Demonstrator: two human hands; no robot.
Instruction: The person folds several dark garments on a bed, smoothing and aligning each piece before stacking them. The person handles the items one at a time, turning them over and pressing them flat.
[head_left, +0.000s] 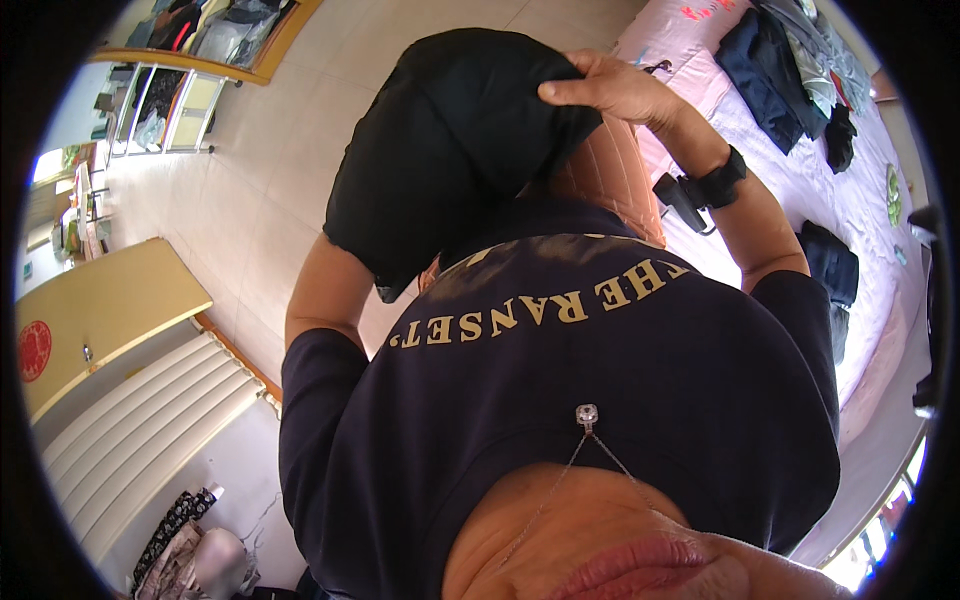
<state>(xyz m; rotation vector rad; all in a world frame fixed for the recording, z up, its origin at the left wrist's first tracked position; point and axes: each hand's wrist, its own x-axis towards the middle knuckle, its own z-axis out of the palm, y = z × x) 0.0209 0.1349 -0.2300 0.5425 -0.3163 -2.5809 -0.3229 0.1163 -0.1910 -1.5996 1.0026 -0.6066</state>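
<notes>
A black cloth garment (450, 142) is held up in front of my body, bunched and folded over. My right hand (600, 86) grips its upper right edge, with the thumb lying over the fabric and the fingers mostly behind it. A black strap with a small device (720, 180) sits around my right wrist. My left forearm (330, 285) runs up under the garment, and the cloth hides my left hand completely. Coral cloth with pale lines (611, 180) shows below the garment, next to my dark printed T-shirt (555, 360).
On my right is a bed with a pink-white sheet (742, 172), bearing dark clothes (772, 82) and a folded black item (829, 262). To my left are a white radiator (165, 427), a yellowish cabinet (112, 315) and a metal rack (169, 112) on the tiled floor (255, 150).
</notes>
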